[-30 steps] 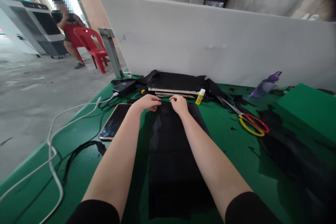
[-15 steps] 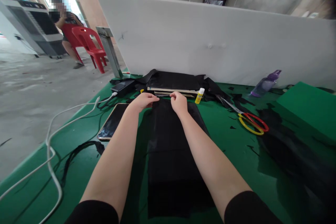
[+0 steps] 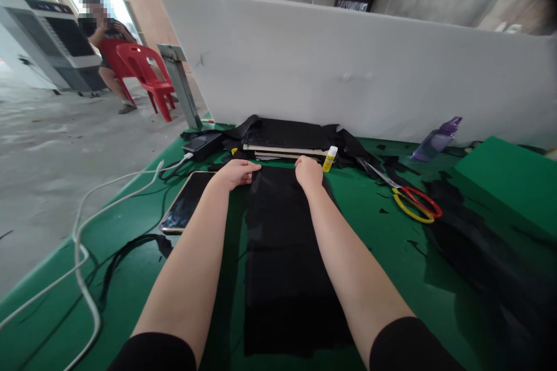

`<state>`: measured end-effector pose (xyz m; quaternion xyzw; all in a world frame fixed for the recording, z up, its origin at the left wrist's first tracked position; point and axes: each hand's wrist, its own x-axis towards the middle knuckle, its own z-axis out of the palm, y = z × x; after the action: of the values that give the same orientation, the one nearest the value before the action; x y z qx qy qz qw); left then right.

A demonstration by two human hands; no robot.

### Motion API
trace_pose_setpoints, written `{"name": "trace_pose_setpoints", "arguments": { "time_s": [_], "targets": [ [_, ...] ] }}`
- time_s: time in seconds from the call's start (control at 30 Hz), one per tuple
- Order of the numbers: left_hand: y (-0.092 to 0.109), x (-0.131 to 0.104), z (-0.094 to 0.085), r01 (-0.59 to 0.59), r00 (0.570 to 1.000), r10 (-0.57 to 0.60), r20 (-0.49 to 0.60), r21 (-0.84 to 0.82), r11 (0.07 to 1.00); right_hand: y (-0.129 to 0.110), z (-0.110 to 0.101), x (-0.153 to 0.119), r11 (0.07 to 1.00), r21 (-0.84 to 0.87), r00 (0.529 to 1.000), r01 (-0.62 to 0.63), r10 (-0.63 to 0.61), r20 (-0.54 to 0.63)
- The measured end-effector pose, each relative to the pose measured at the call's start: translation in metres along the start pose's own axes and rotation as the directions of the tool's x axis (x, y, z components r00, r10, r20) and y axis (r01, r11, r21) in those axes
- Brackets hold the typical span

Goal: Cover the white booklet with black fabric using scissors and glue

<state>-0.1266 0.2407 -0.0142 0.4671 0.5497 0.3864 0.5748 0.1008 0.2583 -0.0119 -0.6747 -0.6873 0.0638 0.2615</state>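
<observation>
A long piece of black cloth (image 3: 287,255) lies flat on the green table (image 3: 378,295), stretching from near me toward a cloth-topped stack of books or boards (image 3: 289,151). At its far left corner, my left hand (image 3: 238,174) pinches the edge between thumb and fingers. My right hand (image 3: 310,173) is closed on the far edge, farther right, with its fingertips partly hidden by the hand itself. Just beyond the right hand stands a yellow glue stick (image 3: 329,160) with a white cap.
To the right lie scissors (image 3: 415,203) with red and yellow handles, black scraps, a purple bottle (image 3: 436,140) and a green board (image 3: 513,179). A dark-screened tablet (image 3: 187,203) and white cable (image 3: 78,249) are left. Behind rises a white panel (image 3: 348,69); a person (image 3: 108,40) sits far left.
My right hand has moved right along the cloth's far edge, widening the gap between my hands. My left hand stays near the left corner, slightly lower.
</observation>
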Motion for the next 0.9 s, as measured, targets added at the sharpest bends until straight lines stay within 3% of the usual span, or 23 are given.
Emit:
{"name": "trace_pose_setpoints", "arguments": {
  "time_s": [0.2, 0.3, 0.43, 0.6, 0.77, 0.9],
  "targets": [
    [-0.001, -0.001, 0.001, -0.041, 0.999, 0.041, 0.007, -0.031, 0.999, 0.018, -0.002, 0.005, 0.999, -0.04, 1.0, -0.025, 0.025, -0.001],
    [-0.001, -0.002, 0.003, -0.073, 0.997, 0.073, 0.005, -0.035, 0.997, 0.016, 0.004, 0.003, 0.999, -0.037, 0.999, 0.033, -0.035, -0.039],
    [-0.001, 0.0, 0.005, -0.085, 0.996, 0.085, 0.001, -0.015, 0.996, 0.009, 0.013, 0.002, 0.992, -0.014, 0.992, 0.128, -0.129, -0.002],
    [-0.003, 0.003, 0.001, -0.058, 0.998, 0.058, -0.014, 0.016, 0.998, 0.013, -0.009, 0.019, 0.979, 0.055, 0.98, 0.196, -0.198, 0.03],
    [-0.005, 0.005, -0.003, -0.07, 0.997, 0.071, 0.03, -0.029, 0.997, 0.04, -0.044, 0.035, 0.954, 0.096, 0.933, 0.284, -0.298, 0.201],
    [-0.007, 0.005, -0.003, -0.102, 0.993, 0.107, 0.056, -0.08, 0.992, 0.057, -0.048, 0.035, 0.933, 0.113, 0.861, 0.342, -0.359, 0.36]
  ]
}}
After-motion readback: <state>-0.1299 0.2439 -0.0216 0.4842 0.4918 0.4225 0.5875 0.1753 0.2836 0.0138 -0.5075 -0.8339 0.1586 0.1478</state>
